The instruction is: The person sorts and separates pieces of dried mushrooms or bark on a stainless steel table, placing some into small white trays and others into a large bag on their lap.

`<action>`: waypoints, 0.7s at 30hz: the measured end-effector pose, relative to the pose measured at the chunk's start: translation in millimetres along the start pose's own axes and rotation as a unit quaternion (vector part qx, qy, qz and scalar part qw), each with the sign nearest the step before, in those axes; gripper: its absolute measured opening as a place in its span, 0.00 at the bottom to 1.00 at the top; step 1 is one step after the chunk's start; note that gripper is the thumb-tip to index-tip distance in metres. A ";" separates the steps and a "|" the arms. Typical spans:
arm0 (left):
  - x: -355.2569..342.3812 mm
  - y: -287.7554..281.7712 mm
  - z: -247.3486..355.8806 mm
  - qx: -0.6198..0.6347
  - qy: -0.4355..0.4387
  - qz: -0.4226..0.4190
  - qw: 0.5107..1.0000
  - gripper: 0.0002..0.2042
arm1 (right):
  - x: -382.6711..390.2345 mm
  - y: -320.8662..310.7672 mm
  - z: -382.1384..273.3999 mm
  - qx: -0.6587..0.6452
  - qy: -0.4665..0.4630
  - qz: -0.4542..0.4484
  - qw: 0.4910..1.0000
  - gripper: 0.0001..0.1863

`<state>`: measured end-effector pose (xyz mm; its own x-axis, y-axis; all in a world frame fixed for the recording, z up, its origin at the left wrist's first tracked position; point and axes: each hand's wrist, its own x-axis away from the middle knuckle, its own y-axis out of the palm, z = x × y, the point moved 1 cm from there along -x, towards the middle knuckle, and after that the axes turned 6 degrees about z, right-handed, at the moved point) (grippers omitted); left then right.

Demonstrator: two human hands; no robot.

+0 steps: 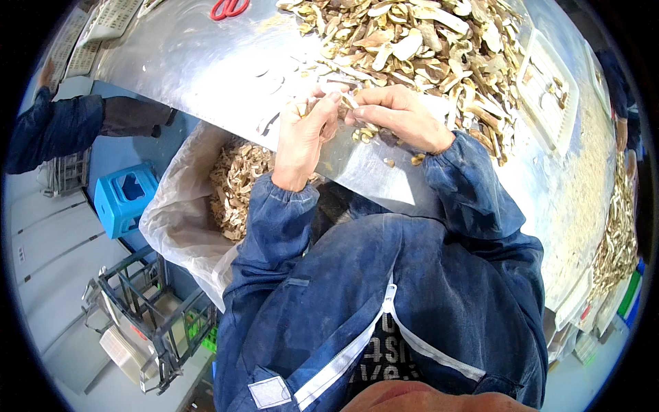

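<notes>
A large heap of dried mushroom slices (pixel 412 41) lies on the metal table (pixel 206 69), straight ahead and to the right. Near the table's front edge my two hands come close together over a small slice of dried mushroom (pixel 348 103). My right hand (pixel 398 115) pinches this slice between thumb and fingers. My left hand (pixel 307 130) is closed, its thumb pressed to the fingertips, and a pale bit shows at its fingers; what it is I cannot make out. A few small mushroom pieces (pixel 365 132) lie just below my hands.
Left of my lap, a bag-lined bin (pixel 175 199) holds many mushroom bits (pixel 237 178). Red-handled scissors (pixel 230 8) lie at the far edge. A white tray (pixel 573 89) stands right of the heap. Farther left are a blue stool (pixel 123 196) and another person's sleeve (pixel 55 130).
</notes>
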<state>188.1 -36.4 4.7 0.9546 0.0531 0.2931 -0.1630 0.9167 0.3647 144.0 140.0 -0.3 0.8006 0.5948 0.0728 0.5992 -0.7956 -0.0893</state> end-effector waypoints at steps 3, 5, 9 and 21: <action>-2.0 5.9 -2.2 0.006 0.013 -0.006 1.000 0.05 | 12.4 -0.9 -12.2 -0.101 0.087 -0.005 0.991 0.11; -2.7 5.9 -4.6 -0.011 0.017 -0.001 1.000 0.05 | 14.7 3.7 -4.0 -0.007 0.031 0.043 0.999 0.11; 4.6 2.0 -10.6 -0.034 -0.001 0.006 0.999 0.04 | 19.7 16.6 -4.2 0.080 -0.025 0.098 0.992 0.15; -0.3 -37.9 10.5 0.038 0.022 0.010 0.999 0.07 | 56.2 -18.2 -27.5 0.397 -0.031 0.147 0.905 0.13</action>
<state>191.3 -75.4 0.1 0.9610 0.0900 0.2616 -0.1985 0.8829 0.4255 178.0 184.7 32.7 0.9103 0.3949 -0.1239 0.1541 -0.6013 -0.7840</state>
